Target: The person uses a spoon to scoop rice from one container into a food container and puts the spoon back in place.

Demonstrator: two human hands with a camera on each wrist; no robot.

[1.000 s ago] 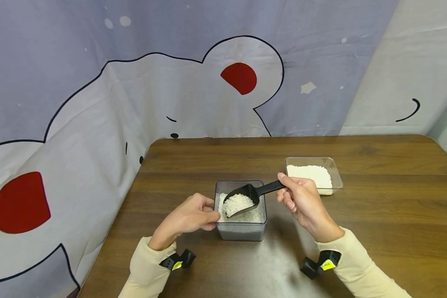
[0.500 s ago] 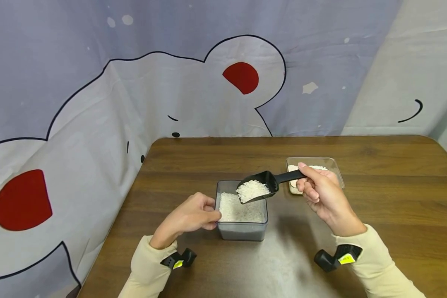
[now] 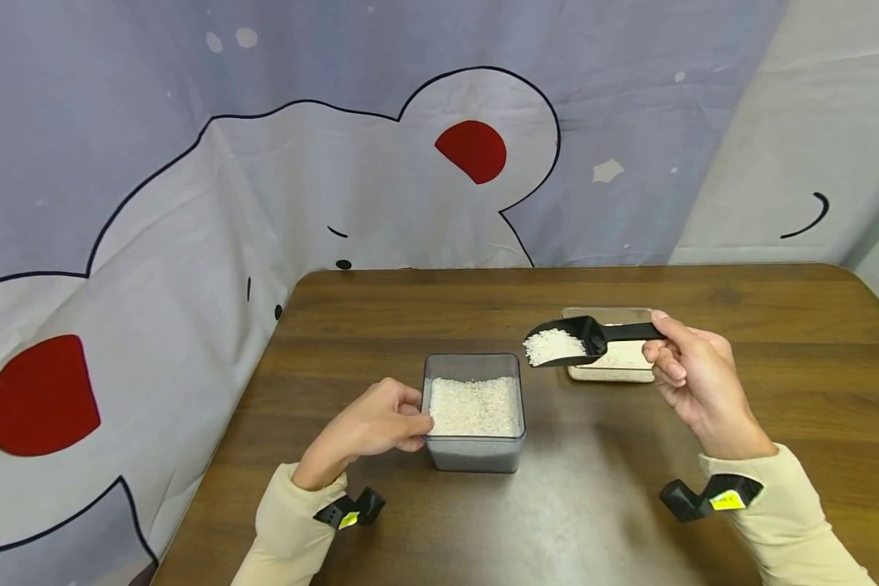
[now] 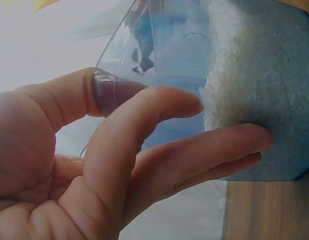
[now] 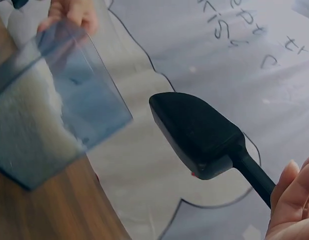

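Note:
My right hand (image 3: 703, 382) grips the handle of a black scoop (image 3: 593, 338) heaped with white rice (image 3: 554, 346). The scoop is level in the air, between the two containers, its bowl overlapping the far one in the head view. From below, the right wrist view shows the scoop's dark underside (image 5: 194, 132). My left hand (image 3: 373, 422) pinches the left rim of a grey see-through square container (image 3: 476, 456). The left wrist view has the thumb over the rim and the fingers (image 4: 204, 145) along the outer wall. Rice (image 4: 264, 70) fills much of this container.
Behind the scoop, a shallow clear container (image 3: 601, 312) with white grains stands towards the back of the wooden table (image 3: 381, 317). A printed cloth (image 3: 381, 187) hangs beyond the table's back edge and along its left side.
My right hand has carried the loaded scoop up and to the right, from over the grey container towards the shallow one. The left hand has stayed on the rim.

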